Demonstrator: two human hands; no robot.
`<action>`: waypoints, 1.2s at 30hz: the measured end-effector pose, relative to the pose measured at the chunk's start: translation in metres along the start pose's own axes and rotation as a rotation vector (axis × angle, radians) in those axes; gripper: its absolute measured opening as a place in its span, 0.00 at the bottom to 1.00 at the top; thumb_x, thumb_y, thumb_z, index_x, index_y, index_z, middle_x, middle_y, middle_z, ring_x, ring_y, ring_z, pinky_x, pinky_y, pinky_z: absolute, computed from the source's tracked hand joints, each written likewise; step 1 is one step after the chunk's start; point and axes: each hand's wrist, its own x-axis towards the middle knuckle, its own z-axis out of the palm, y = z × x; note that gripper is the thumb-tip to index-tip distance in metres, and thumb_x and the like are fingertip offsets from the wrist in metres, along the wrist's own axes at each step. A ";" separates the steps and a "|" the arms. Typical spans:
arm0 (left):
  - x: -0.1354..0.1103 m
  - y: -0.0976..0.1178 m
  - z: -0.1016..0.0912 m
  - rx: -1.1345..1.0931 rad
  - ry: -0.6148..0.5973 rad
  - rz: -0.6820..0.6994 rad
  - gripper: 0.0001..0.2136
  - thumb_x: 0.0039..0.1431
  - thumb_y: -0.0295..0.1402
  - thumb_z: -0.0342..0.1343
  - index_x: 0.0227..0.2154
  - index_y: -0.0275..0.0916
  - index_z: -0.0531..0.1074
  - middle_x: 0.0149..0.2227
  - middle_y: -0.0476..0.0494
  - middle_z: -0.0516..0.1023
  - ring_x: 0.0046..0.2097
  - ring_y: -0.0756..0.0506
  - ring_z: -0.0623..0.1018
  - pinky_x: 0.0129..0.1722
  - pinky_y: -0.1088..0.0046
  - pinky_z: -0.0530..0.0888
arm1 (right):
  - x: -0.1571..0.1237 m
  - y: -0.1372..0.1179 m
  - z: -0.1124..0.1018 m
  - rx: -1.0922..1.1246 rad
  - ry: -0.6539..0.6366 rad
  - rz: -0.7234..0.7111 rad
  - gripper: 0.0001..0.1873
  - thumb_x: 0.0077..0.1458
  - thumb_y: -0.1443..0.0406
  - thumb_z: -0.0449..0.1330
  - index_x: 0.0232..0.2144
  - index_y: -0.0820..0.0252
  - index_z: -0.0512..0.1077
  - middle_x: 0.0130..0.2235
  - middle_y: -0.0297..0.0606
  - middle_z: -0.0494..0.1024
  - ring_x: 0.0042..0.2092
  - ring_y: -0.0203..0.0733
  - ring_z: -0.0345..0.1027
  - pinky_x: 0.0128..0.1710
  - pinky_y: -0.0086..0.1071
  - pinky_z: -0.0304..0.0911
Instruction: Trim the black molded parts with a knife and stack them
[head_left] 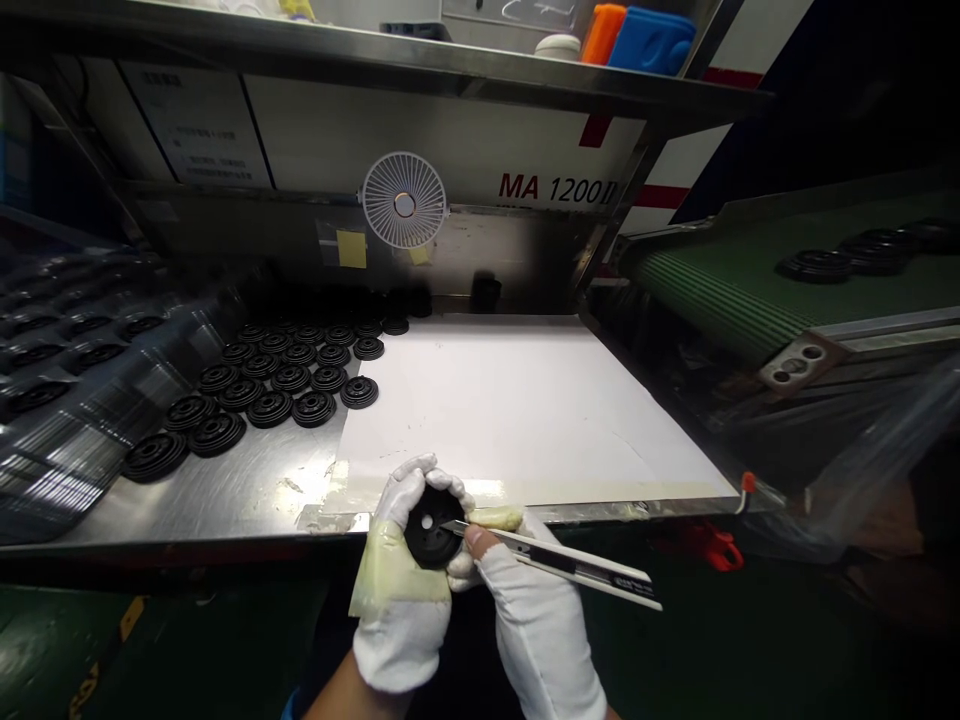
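Head view is looking down at a left hand (401, 610) and a right hand (536, 630), both in white cotton gloves, working just past the front edge of a stainless steel table (255, 500). The left hand is closed around a black rubber disc (431, 527), gripping it by the rim with the fingers curled over, and a yellowish tape patch (386, 565) is covering part of that glove. The disc has a round centre hole and is being held up off the table, in front of the edge. The right hand is closed on a snap-off utility knife (577, 565), whose thin blade is reaching in to touch the disc's face. Behind the hands, a white paper sheet (525, 400) is lying on the table, fixed along its front edge with masking tape (525, 492). Rows of ribbed black rubber parts (285, 375) are sitting on the steel just left of the sheet. To the right, more black parts (814, 266) are lying on a green conveyor belt (720, 280). A small white desk fan (404, 200) is standing at the back under a steel shelf (375, 50), which is holding an orange container (604, 33) and a blue container (651, 40).
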 end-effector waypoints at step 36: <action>-0.002 0.003 0.006 0.003 0.030 -0.030 0.08 0.57 0.35 0.49 0.40 0.44 0.67 0.33 0.50 0.66 0.26 0.53 0.67 0.14 0.82 0.58 | 0.002 -0.007 -0.004 -0.010 -0.047 0.049 0.07 0.49 0.63 0.62 0.28 0.62 0.71 0.24 0.33 0.74 0.27 0.37 0.70 0.27 0.29 0.69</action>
